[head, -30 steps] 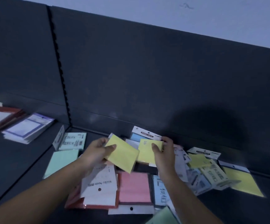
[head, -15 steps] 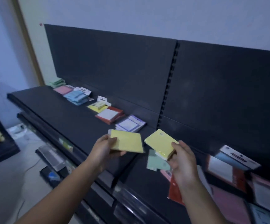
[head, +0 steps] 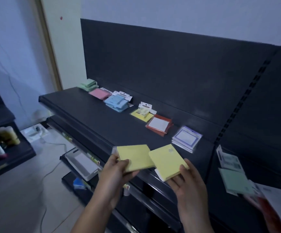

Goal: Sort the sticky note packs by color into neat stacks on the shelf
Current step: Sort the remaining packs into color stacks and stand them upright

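Dark metal shelf [head: 102, 120] carries sorted stacks along its back edge, the yellow paper stack [head: 142, 113] among them. Over its front edge, the left hand [head: 116, 174] clamps its fingers [head: 126, 163] on one yellow square sticky note pack [head: 134, 155]. The right hand [head: 186, 185] grips a second yellow square pack [head: 165, 159] just beside it.

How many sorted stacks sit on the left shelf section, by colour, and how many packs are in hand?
green stack: 1
pink stack: 1
blue stack: 1
yellow stack: 1
red stack: 1
purple stack: 1
Total stacks: 6
Yellow packs held: 2, left pack in left hand, right pack in right hand
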`<state>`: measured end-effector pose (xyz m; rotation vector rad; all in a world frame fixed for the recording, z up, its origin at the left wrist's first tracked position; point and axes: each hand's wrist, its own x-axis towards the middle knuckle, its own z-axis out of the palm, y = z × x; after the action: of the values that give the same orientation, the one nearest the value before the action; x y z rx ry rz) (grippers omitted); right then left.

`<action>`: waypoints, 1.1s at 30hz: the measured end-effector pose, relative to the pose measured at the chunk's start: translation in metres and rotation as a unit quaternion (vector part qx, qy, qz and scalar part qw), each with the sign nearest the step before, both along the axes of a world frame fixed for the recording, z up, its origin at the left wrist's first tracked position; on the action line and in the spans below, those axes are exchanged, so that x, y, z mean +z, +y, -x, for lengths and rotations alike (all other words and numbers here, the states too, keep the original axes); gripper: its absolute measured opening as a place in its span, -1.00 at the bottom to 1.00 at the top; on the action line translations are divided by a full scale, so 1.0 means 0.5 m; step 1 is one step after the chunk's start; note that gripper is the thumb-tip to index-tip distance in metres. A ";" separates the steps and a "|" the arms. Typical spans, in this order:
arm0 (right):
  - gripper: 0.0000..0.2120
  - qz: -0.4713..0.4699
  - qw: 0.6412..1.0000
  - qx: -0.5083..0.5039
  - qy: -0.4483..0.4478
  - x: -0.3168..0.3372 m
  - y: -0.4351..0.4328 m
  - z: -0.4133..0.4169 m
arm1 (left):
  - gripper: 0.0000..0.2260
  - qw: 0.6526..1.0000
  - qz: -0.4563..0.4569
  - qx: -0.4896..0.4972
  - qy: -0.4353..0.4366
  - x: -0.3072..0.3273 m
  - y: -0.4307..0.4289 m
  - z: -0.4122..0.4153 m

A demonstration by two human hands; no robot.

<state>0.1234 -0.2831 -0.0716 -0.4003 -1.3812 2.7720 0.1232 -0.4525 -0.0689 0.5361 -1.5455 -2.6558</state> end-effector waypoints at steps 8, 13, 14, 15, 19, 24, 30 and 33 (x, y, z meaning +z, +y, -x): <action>-0.11 -0.021 1.000 -0.009 0.009 -0.016 -0.048 0.134 | -0.80 0.999 0.009 -0.035 -0.010 -0.017 -0.061 0.142; 0.02 -0.021 0.998 0.059 0.030 -0.021 -0.102 0.273 | -0.83 0.998 0.032 -0.039 -0.024 -0.011 -0.105 0.278; -0.04 -0.044 0.997 0.067 0.021 -0.021 -0.115 0.295 | -0.83 0.998 0.037 -0.040 -0.023 -0.008 -0.111 0.304; -0.18 -0.055 0.996 0.073 0.011 -0.020 -0.127 0.316 | -0.83 0.998 0.042 -0.042 -0.018 -0.004 -0.117 0.329; -0.54 -0.074 0.995 0.062 -0.012 -0.021 -0.167 0.399 | -0.80 0.996 0.063 -0.066 -0.005 -0.008 -0.135 0.417; -0.53 -0.145 0.989 -0.008 -0.023 -0.019 -0.209 0.496 | -0.65 0.986 0.090 -0.138 -0.013 -0.022 -0.169 0.533; -0.60 -0.237 0.964 -0.110 -0.056 -0.041 -0.262 0.591 | -0.52 0.972 0.132 -0.192 0.010 -0.059 -0.193 0.676; -0.50 -0.318 0.936 -0.132 -0.073 -0.049 -0.282 0.639 | -0.58 0.956 0.211 -0.200 0.032 -0.080 -0.191 0.713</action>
<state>-0.1959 -0.4244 -0.0961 -0.6966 -1.9702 1.9703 -0.2333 -0.5480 -0.1089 0.1204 -2.3191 -2.4229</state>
